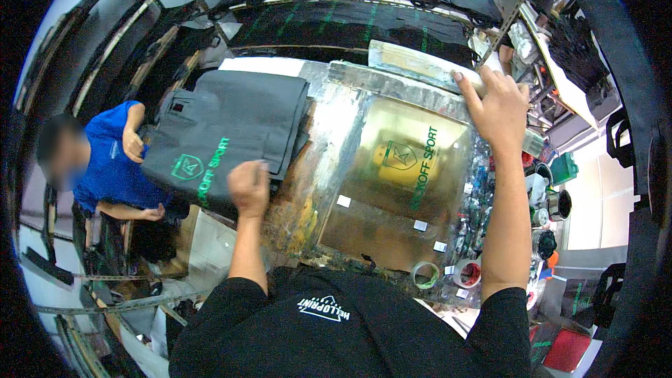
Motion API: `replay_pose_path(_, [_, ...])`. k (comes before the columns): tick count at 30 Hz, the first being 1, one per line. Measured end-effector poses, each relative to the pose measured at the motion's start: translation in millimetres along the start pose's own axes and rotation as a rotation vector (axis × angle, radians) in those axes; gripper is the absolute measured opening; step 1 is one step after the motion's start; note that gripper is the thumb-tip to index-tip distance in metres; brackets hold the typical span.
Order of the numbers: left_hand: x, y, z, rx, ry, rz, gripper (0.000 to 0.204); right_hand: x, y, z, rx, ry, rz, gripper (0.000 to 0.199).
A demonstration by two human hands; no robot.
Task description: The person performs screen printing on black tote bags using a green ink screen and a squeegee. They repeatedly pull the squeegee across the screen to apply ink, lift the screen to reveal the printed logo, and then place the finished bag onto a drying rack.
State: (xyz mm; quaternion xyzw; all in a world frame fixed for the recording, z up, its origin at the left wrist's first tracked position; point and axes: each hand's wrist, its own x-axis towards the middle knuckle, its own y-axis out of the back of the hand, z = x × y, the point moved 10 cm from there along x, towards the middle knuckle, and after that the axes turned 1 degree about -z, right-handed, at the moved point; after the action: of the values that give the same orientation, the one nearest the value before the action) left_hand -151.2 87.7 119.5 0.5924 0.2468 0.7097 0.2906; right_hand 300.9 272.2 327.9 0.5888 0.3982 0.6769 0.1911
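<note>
My right hand (498,101) grips the right end of a pale, paint-smeared wooden bar (423,68) at the far side of the bench. Nearer me lies a yellowish translucent panel (374,199) with a green crest and lettering. My left hand (250,187) is closed beside the near right edge of a dark fabric bag (245,108) with a similar green print; whatever its fingers hold, if anything, is hidden. The bag lies on other dark fabric. At its left edge is the hand (133,145) of a co-worker in a blue shirt.
Rolls of tape (425,275) sit on the near edge of the paint-stained bench (297,203). Cans (558,204) and a green container (564,167) stand at the right. Racks with hanging dark fabric (336,24) line the far side. The co-worker (115,161) is at the left.
</note>
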Motion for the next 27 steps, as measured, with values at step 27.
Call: replay_pose_path(27, [32,-137,-46,0.073,0.087,-0.555,0.014,-1,2,-2,-0.005,-0.036,-0.051,0.054])
